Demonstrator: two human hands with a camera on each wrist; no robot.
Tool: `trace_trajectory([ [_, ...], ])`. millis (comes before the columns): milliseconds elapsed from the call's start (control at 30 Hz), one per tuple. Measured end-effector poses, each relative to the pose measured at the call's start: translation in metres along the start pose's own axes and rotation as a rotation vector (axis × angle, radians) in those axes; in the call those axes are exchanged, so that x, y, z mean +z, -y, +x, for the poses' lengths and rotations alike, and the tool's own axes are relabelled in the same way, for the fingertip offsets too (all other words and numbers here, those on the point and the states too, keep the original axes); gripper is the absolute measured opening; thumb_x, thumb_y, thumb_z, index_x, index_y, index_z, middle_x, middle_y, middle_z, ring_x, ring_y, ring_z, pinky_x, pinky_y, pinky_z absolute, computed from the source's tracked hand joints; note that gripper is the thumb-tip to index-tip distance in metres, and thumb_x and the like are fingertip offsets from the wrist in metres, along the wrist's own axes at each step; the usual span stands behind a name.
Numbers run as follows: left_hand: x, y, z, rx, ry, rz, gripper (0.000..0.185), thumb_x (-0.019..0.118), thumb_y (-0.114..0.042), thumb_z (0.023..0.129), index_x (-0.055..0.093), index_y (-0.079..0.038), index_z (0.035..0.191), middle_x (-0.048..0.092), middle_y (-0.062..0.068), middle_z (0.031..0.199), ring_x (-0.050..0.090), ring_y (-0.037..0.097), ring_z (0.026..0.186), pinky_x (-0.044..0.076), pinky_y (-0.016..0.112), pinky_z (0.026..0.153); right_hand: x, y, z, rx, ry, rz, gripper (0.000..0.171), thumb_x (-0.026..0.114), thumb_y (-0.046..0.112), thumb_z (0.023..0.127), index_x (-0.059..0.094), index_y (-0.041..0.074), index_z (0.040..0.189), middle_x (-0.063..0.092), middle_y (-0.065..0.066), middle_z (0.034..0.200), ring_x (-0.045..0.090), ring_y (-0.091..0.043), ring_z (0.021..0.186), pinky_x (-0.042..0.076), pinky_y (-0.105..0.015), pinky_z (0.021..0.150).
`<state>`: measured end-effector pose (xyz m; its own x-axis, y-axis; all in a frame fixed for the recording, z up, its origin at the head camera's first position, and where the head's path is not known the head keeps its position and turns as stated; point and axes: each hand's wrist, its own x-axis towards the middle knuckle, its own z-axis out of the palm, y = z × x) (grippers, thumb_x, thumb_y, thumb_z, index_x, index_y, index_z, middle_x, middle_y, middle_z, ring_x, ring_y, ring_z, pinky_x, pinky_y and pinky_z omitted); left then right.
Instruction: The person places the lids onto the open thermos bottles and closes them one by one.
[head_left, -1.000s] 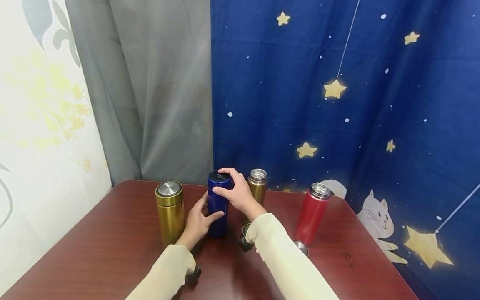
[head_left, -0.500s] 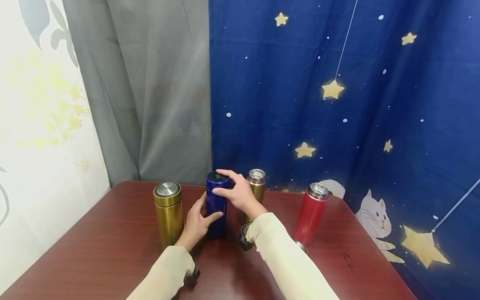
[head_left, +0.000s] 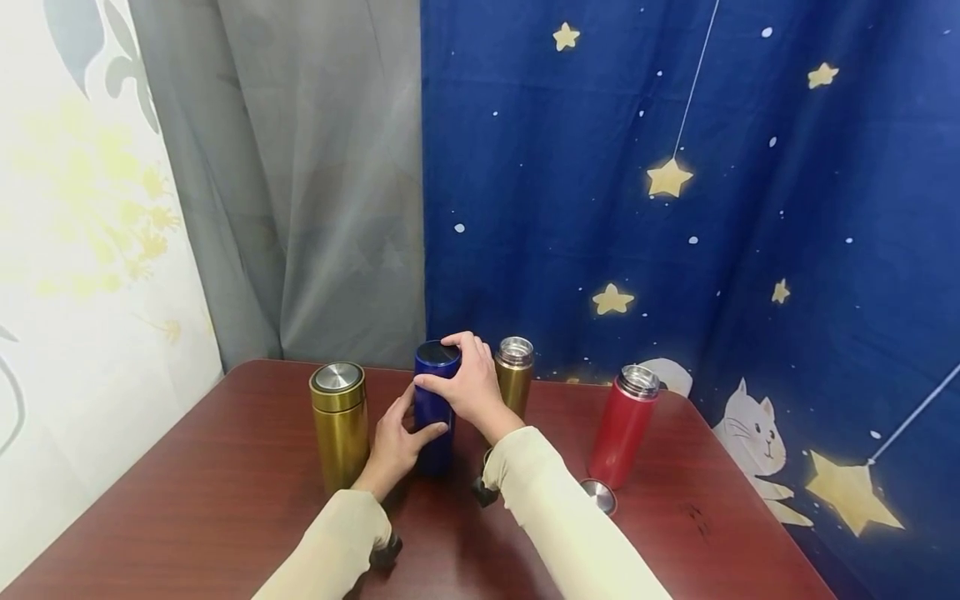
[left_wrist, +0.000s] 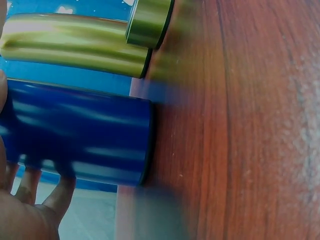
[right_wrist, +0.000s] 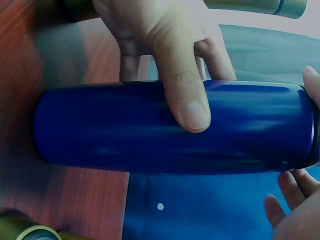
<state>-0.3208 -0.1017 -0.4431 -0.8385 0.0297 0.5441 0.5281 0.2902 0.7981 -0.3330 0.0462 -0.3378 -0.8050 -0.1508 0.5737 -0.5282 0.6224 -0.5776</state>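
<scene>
A blue thermos flask stands upright on the table in the head view, a dark-topped lid on it. My left hand grips its body from the left, thumb across the near side. In the right wrist view that thumb lies over the blue wall, with the other fingers behind. My right hand holds the lid from above, its thumb at the near rim and fingers over the far edge. Part of the lid is hidden by this hand.
A gold flask with its lid on stands left. Behind my right hand is a lidless gold flask; its gold lid shows in the left wrist view. Right, a lidless red flask has a steel-topped lid beside it.
My right hand has turned on the lid, its thumb shifting left across the near side. The digits seen earlier on the lid's top no longer show. My left hand keeps its grip.
</scene>
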Motion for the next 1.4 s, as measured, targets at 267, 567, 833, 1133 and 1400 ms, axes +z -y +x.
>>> trace_trajectory([
  [267,-0.001,-0.011,0.0,-0.004,0.003,-0.01,0.083,0.082,-0.012,0.078,0.039,-0.003,0.148,0.057,0.023,0.126,0.061,0.039,0.106,0.05,0.054,0.088,-0.024,0.006,-0.002,0.003,0.279,0.303,0.062,0.07,0.02,0.088,0.042,0.014,0.144,0.05,-0.017,0.133,0.049,-0.033,0.12,0.045,-0.05,0.096],
  [567,0.003,0.003,0.002,0.028,0.004,-0.009,0.084,0.084,-0.017,0.077,0.04,-0.008,0.148,0.058,0.02,0.128,0.062,0.035,0.107,0.05,0.053,0.088,-0.029,-0.013,0.003,-0.05,0.355,0.433,0.059,0.069,0.009,0.088,0.049,0.009,0.143,0.05,-0.012,0.142,0.049,-0.031,0.126,0.039,-0.051,0.103],
  [833,0.001,0.002,0.002,-0.008,0.008,-0.011,0.086,0.085,-0.019,0.076,0.04,-0.01,0.149,0.059,0.018,0.127,0.064,0.034,0.104,0.052,0.05,0.086,-0.025,-0.021,0.006,-0.038,0.28,0.242,0.059,0.078,0.029,0.083,0.057,0.025,0.138,0.059,-0.007,0.129,0.052,-0.023,0.114,0.044,-0.047,0.096],
  [1133,0.0,0.001,0.002,-0.008,0.004,-0.005,0.086,0.085,-0.02,0.076,0.04,-0.011,0.149,0.06,0.018,0.126,0.065,0.033,0.103,0.052,0.05,0.086,-0.014,-0.014,0.005,-0.071,0.107,0.067,0.059,0.084,0.04,0.074,0.063,0.02,0.126,0.063,0.0,0.113,0.05,-0.018,0.099,0.046,-0.036,0.083],
  [1400,0.0,0.003,0.002,-0.004,0.0,0.003,0.086,0.084,-0.02,0.077,0.039,-0.009,0.149,0.059,0.02,0.127,0.064,0.035,0.104,0.052,0.05,0.085,-0.006,-0.006,0.003,-0.09,0.0,-0.072,0.062,0.083,0.05,0.072,0.062,0.016,0.119,0.062,0.0,0.111,0.05,-0.018,0.102,0.044,-0.037,0.088],
])
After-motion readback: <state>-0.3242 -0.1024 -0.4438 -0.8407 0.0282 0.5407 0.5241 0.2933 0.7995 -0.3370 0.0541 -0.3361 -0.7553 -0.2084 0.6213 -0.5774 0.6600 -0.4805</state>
